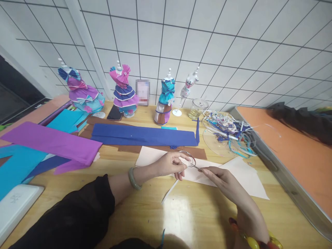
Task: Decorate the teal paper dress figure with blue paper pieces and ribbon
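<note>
My left hand (172, 165) is closed, its fingers pinching a narrow paper strip. One white end of the strip (169, 191) hangs below my fingers, and a thin brown-and-white loop (193, 157) curls beyond them. My right hand (220, 178) grips slim metal tweezers (195, 166), whose tips point at my left fingertips. What lies right between the tips is too small to make out. Under both hands rests pale pink crepe paper (243, 176). Just behind it lie a folded dark blue paper band (145, 135) and brown paper (201, 153).
Several small dress forms stand along the tiled wall, among them one in turquoise (168, 91) and a bare one (185, 90). A glass cup (198, 109) and a pile of scraps (225, 128) are at right. Purple paper (52, 140) and a white device (19, 207) lie left.
</note>
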`<move>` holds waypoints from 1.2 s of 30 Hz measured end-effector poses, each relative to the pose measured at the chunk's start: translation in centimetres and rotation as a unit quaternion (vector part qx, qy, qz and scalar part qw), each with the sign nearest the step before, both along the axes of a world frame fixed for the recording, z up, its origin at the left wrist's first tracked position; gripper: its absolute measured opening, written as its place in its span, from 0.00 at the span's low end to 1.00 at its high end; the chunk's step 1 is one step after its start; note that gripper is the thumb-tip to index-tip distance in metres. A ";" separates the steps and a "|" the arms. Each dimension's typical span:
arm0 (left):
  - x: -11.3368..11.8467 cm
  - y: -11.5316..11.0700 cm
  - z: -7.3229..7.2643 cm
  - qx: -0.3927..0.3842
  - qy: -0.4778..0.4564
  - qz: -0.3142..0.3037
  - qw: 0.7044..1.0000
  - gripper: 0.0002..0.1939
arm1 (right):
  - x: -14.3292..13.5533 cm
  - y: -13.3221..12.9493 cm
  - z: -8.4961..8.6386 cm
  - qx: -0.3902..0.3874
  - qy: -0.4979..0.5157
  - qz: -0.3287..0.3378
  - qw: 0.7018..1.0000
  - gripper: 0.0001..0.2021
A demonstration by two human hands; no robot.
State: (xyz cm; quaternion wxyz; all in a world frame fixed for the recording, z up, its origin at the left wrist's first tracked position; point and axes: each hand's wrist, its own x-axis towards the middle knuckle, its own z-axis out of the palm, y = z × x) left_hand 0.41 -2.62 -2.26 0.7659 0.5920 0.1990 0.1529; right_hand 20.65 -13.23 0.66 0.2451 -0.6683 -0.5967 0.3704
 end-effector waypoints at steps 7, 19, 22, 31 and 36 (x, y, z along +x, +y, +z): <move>0.1 -0.3 -0.1 0.017 0.015 -0.020 1.000 0.20 | -0.8 0.1 0.3 0.010 0.004 0.019 1.000 0.19; 0.3 -0.5 -0.4 0.019 0.024 -0.019 0.999 0.21 | -1.5 0.3 0.2 0.019 -0.004 -0.001 1.000 0.20; 0.2 -0.5 -0.4 0.020 0.027 -0.021 0.999 0.23 | -1.5 0.3 -0.1 0.007 -0.006 -0.013 1.000 0.20; 0.2 -0.4 -0.4 0.014 0.026 -0.027 0.999 0.20 | -1.8 0.5 0.3 0.006 0.005 0.006 1.000 0.19; 0.2 -0.3 -0.7 0.021 0.019 -0.022 0.999 0.22 | -1.6 0.5 0.0 0.001 0.008 0.004 1.000 0.19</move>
